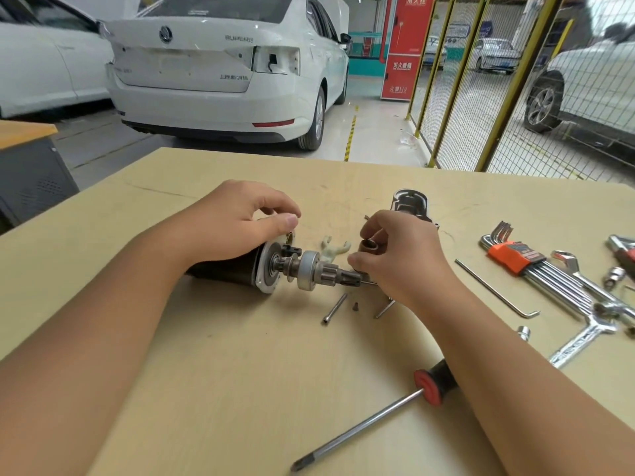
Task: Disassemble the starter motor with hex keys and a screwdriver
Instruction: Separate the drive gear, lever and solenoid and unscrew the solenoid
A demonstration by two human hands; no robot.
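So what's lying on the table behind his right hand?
Behind the right hand stands a silver and black metal housing, its lower part hidden by the hand. A pale plastic fork piece lies beside it to the left. Anything beneath the palm cannot be seen.

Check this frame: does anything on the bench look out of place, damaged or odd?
Mostly routine for a teardown. One oddity: the red-and-black-handled screwdriver lies under the right forearm, where the arm could knock it. Loose long bolts and a small dark screw lie scattered on the pale wooden table by the black starter motor. No damage visible.
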